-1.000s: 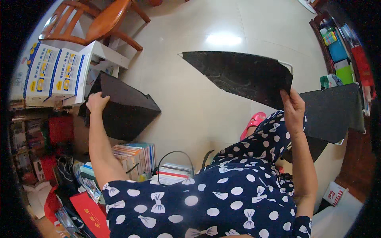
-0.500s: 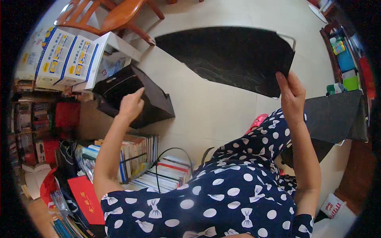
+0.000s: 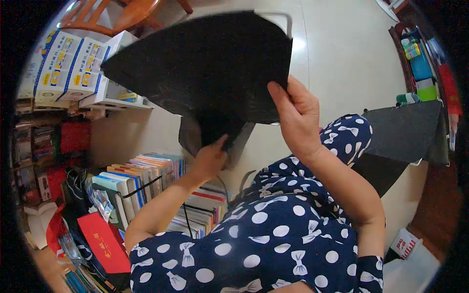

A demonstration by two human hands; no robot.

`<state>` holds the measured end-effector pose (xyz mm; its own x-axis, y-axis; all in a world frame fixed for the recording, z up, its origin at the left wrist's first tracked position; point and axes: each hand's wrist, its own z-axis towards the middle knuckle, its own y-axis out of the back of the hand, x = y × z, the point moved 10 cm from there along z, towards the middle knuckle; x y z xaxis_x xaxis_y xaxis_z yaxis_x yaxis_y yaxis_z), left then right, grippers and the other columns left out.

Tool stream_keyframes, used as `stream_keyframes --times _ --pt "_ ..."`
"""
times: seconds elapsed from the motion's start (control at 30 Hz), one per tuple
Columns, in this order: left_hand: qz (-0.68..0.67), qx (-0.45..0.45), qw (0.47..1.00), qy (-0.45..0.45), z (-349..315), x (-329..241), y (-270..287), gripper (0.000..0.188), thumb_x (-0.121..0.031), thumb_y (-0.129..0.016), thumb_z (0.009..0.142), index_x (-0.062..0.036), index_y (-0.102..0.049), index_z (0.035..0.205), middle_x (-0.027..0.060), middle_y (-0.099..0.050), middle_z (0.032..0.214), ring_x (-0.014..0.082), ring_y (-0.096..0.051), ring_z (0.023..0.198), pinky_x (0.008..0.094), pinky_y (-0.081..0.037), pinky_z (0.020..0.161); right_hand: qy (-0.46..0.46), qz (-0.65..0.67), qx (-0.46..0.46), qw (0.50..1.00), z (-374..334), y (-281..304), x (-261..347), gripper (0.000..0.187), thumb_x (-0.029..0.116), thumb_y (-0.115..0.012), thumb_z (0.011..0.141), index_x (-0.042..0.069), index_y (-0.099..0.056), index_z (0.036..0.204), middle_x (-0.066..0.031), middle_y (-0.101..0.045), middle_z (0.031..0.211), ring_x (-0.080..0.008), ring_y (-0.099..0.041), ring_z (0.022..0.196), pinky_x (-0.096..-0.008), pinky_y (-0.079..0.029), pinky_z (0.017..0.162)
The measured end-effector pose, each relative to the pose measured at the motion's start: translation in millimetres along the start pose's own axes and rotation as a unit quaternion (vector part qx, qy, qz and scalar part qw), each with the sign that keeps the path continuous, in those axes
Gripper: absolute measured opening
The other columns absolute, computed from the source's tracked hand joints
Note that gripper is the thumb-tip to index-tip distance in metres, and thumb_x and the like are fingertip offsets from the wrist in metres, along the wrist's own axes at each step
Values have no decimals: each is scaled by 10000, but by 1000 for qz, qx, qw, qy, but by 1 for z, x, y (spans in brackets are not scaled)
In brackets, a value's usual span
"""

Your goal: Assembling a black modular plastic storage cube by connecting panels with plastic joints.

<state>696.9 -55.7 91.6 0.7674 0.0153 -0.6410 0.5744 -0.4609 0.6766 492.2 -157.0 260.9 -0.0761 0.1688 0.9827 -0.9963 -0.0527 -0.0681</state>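
A large black flat fabric panel (image 3: 195,63) is raised in front of me, with a pale bent frame piece (image 3: 281,20) showing at its far right corner. My right hand (image 3: 300,117) is closed on the panel's near right corner, thumb on top. Under the panel, my left hand (image 3: 210,158) is closed at the edge of a dark open fabric bag or box (image 3: 239,146). The panel hides most of this dark container and part of the left fingers.
To the left are stacked white boxes (image 3: 53,63) on a white shelf unit (image 3: 117,100), rows of books (image 3: 141,176) and a red packet (image 3: 103,241). A wooden chair (image 3: 132,14) stands far left. Another black panel (image 3: 405,132) leans at the right, near a low shelf (image 3: 398,53).
My right hand has brought the black panel left and nearer, lifting it. My left hand has moved the dark container right and toward me, beneath the panel.
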Motion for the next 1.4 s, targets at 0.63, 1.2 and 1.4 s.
stream_keyframes --times 0.63,1.2,1.4 --pt "-166 -238 951 109 -51 94 31 844 -158 -603 806 77 -139 1472 168 -694 961 238 -679 836 326 -516 789 60 -141 55 987 1 31 6 128 37 -596 903 -11 -631 1016 -127 -629 844 -205 -599 767 -297 -474 692" --pt "46 -57 994 -76 -74 6 22 187 -97 -579 714 -117 -749 789 84 -701 879 217 -622 1018 599 -148 1143 -115 -111 239 958 -51 -107 -153 223 128 -524 953 0 -600 1119 -33 -655 938 -110 -589 836 -276 -484 767" --pt "9 -33 994 -106 -78 12 14 215 -49 -586 664 -124 -744 789 87 -670 833 230 -630 982 602 -141 1142 -266 19 238 934 -50 -113 -169 244 80 -526 934 -7 -600 1149 -17 -653 976 -114 -588 848 -291 -485 773"
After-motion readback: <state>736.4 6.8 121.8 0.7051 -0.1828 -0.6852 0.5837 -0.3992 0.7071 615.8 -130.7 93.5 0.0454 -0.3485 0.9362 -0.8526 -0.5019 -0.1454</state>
